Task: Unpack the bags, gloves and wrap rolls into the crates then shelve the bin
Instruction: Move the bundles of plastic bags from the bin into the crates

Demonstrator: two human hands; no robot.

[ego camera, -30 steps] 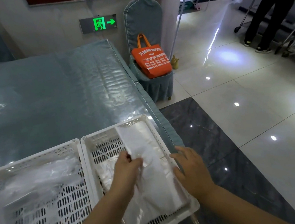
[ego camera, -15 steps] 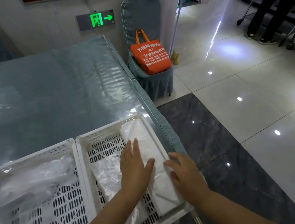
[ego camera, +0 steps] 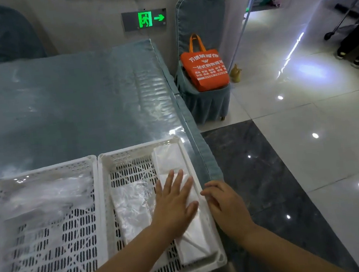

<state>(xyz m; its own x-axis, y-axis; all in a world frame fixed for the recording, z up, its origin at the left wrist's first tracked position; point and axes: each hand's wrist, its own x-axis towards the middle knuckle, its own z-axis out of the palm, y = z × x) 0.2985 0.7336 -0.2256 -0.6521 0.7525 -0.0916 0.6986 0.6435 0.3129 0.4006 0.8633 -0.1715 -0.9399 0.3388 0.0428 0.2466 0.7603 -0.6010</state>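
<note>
Two white perforated crates stand side by side at the table's near edge. The right crate (ego camera: 109,164) holds a white folded pack of bags (ego camera: 170,157) along its right wall and a clear crinkled pack (ego camera: 133,207) to the left of it. My left hand (ego camera: 173,204) lies flat on the white pack, fingers straight and spread. My right hand (ego camera: 225,204) rests on the crate's right rim, fingers loosely curled over the edge. The left crate (ego camera: 42,170) holds clear plastic packs (ego camera: 46,197).
The table (ego camera: 68,99) has a teal cloth under clear plastic. A covered chair (ego camera: 210,100) beside its right edge carries an orange tote bag (ego camera: 206,69). Glossy tiled floor (ego camera: 310,142) lies to the right, with a person's legs (ego camera: 357,44) at the far right.
My left hand went from gripping the white pack to lying flat on it, and the pack now lies along the crate's right wall. My right hand stayed at the rim.
</note>
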